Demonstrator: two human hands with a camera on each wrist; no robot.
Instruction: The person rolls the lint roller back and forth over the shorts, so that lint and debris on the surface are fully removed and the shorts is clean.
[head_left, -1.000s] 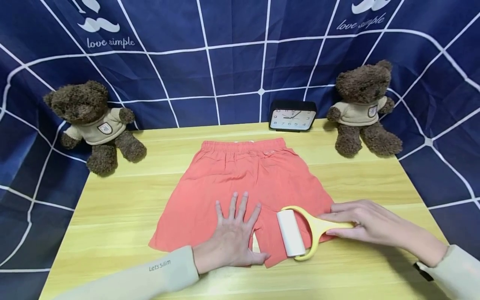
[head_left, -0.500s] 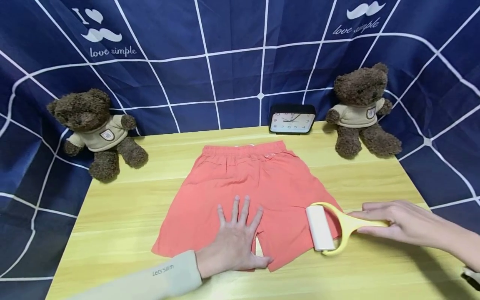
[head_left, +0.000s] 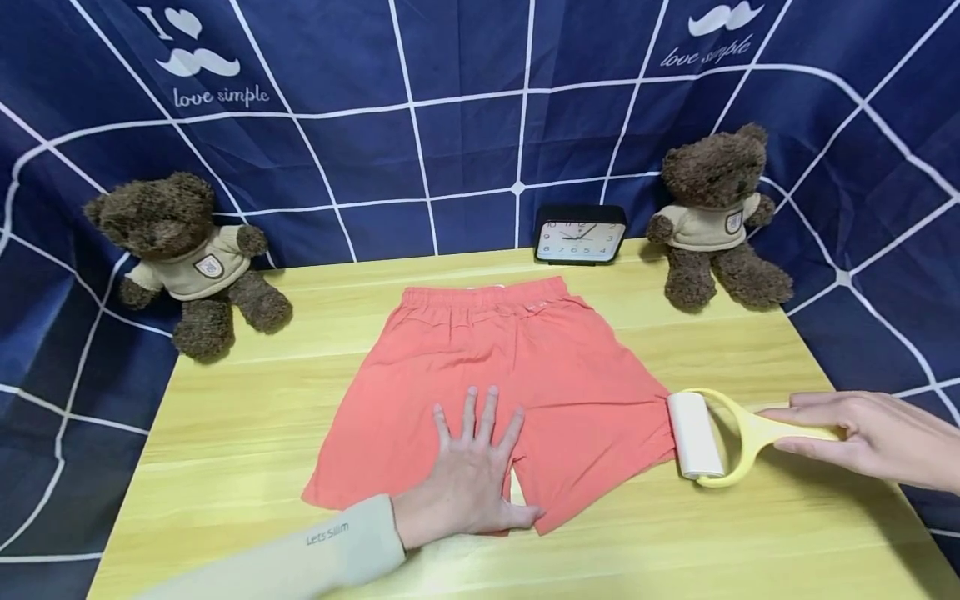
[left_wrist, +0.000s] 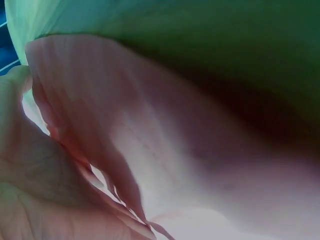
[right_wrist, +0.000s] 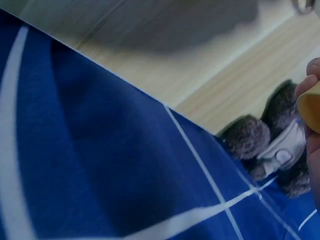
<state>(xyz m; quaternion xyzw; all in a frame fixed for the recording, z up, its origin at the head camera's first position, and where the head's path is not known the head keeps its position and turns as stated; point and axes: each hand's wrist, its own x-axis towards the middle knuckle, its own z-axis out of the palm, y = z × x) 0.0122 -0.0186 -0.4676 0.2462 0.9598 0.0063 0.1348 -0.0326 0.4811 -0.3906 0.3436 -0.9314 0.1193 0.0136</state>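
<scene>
Coral-red shorts point(head_left: 480, 358) lie flat on the wooden table point(head_left: 247, 417), waistband toward the back. My left hand point(head_left: 467, 483) rests on them with straight, spread fingers, its thumb near the inner hem of the right leg. In my right hand point(head_left: 862, 429) I grip the yellow handle of a lint roller point(head_left: 693, 433). Its white cylinder sits right at the outer edge of the right leg, where the fabric is drawn out in creases. The left wrist view shows part of the palm point(left_wrist: 40, 185) beside the pink fabric. At the right wrist view's edge is the yellow handle's end point(right_wrist: 311, 107).
A black clock point(head_left: 580, 236) stands at the back of the table. One brown teddy bear point(head_left: 191, 258) sits at the back left, another point(head_left: 716, 217) at the back right. Behind and beside the table hangs blue cloth point(head_left: 322, 50) with white lines.
My right hand has moved the lint roller rightward across the right leg to its outer edge, pulling that edge outward. The left hand stays in place on the shorts.
</scene>
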